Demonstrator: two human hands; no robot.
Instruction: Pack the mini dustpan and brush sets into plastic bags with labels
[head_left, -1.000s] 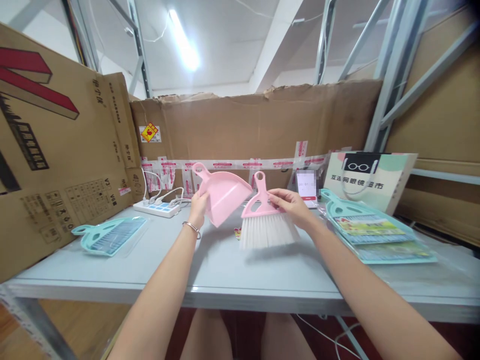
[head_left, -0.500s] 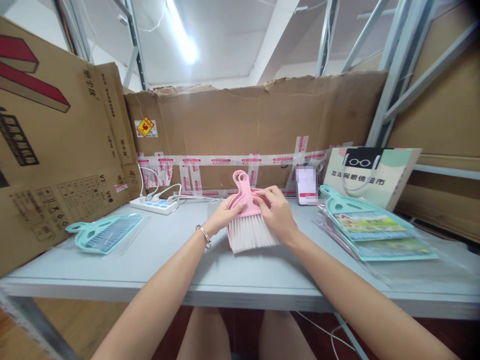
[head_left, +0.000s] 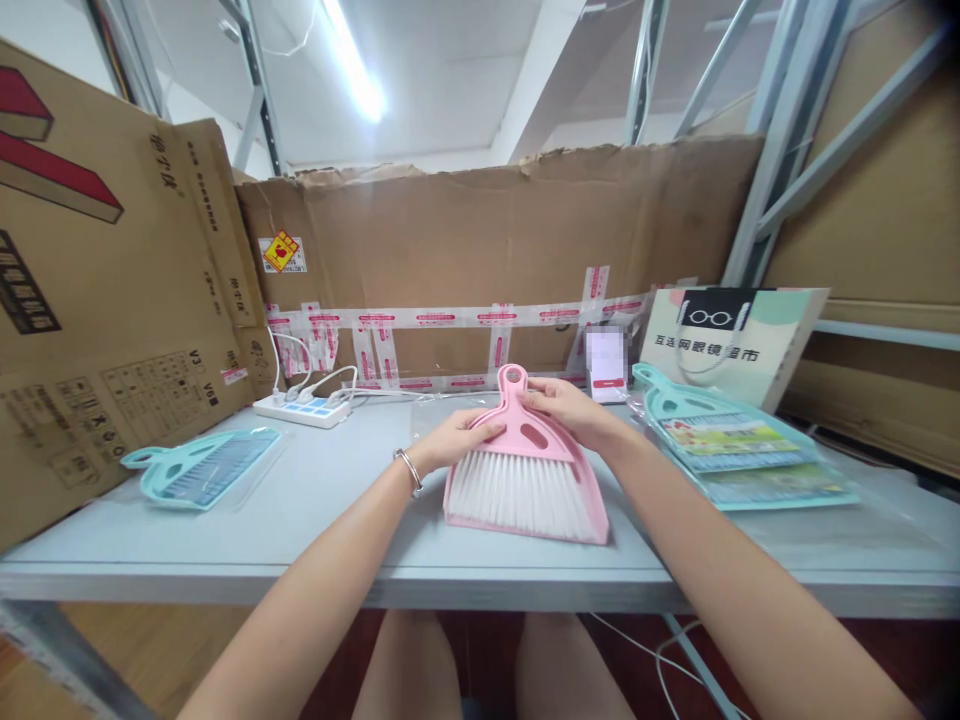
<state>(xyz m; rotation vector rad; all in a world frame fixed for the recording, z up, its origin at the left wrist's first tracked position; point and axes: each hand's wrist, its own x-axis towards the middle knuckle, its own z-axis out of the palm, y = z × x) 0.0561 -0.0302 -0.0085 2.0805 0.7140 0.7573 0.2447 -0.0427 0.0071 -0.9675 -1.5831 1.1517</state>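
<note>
A pink hand brush (head_left: 517, 490) with white bristles lies nested against a pink dustpan (head_left: 596, 510) in front of me, bristles toward the table's near edge. My left hand (head_left: 457, 440) grips the left side of the set, thumb on the brush's pink body. At the right of the handle, my right hand (head_left: 566, 405) pinches the set just below the hanging hole. Its fingers behind the handle are partly hidden. The dustpan shows as a rim around the bristles.
A bagged teal dustpan set (head_left: 210, 470) lies left; several more teal sets (head_left: 742, 450) are stacked right. Behind are a power strip (head_left: 304, 408), a phone (head_left: 607, 365), a paper bag (head_left: 735, 345) and cardboard (head_left: 450, 240). A large box (head_left: 135, 300) stands left.
The brush and dustpan have come lower and lie flatter, with the dustpan's rim now showing around the bristles. My right hand has shifted up to the handle.
</note>
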